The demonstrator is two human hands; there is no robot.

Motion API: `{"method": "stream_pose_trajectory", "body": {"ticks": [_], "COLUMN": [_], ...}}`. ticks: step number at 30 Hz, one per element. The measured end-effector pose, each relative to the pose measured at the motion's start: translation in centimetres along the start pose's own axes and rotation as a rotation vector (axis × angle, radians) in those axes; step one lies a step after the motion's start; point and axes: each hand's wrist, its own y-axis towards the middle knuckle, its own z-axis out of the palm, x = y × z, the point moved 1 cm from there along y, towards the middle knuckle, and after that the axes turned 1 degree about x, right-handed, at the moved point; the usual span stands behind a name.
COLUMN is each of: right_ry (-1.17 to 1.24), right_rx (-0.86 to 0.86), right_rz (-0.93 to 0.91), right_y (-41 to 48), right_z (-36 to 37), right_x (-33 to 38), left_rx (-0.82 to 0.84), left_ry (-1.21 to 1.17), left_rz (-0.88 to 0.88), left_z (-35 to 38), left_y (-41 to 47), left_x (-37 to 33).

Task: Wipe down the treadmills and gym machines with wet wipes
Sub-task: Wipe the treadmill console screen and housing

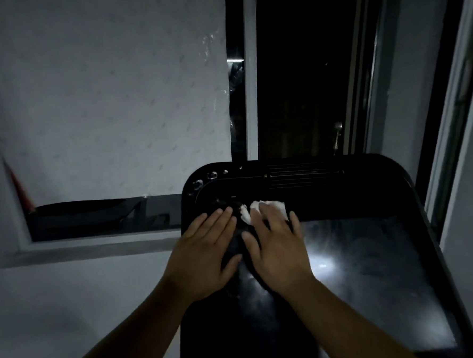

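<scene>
A black treadmill console with a glossy screen fills the lower right of the dim head view. My right hand lies flat on its upper left part and presses a white wet wipe under straight fingers. The wipe sticks out past the fingertips. My left hand rests flat beside it on the console's left edge, fingers straight, holding nothing. The two hands almost touch at the thumbs.
A vent grille and small round buttons run along the console's top. Behind stands a dark window with a white frame, a frosted pane at left and a sill below.
</scene>
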Motion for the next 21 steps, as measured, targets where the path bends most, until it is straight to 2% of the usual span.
{"method": "stream_pose_trajectory", "body": {"ticks": [3,6,9,11,14,16,18,21], "right_ry": [-0.033,0.077,0.100,0.059,0.049,0.103,0.124,0.026], "right_rx": [-0.008,-0.023,0.007,0.022,0.017,0.032,0.067,0.057], "right_rz": [0.035,0.131,0.021,-0.031,0.027,0.042,-0.027,-0.110], "right_y": [-0.8,1.0,0.8,-0.2,0.3,1.2,1.0,0.1], "right_z": [0.0,0.2,1.1,1.0,0.0,0.3,1.0,1.1], "right_x": [-1.8,0.1,3.0,2.1,1.5,3.5,4.4,2.6], "left_rx": [-0.057,-0.084,-0.116,-0.103,-0.073,-0.072,-0.072,-0.049], "left_ry": [-0.025,-0.049,-0.054,-0.023,-0.033,-0.049,-0.061,-0.059], "left_rz": [0.000,-0.005,-0.002,-0.043,-0.113,-0.081,-0.001,0.091], "left_z": [0.0,0.1,0.3,0.2,0.3,0.3,0.0,-0.4], "left_y": [-0.1,-0.2,-0.3,-0.6,-0.8,-0.9,-1.4,-2.9], "left_x": [-0.2,-0.1,-0.1,0.0,0.0,0.5,1.8,4.1]}}
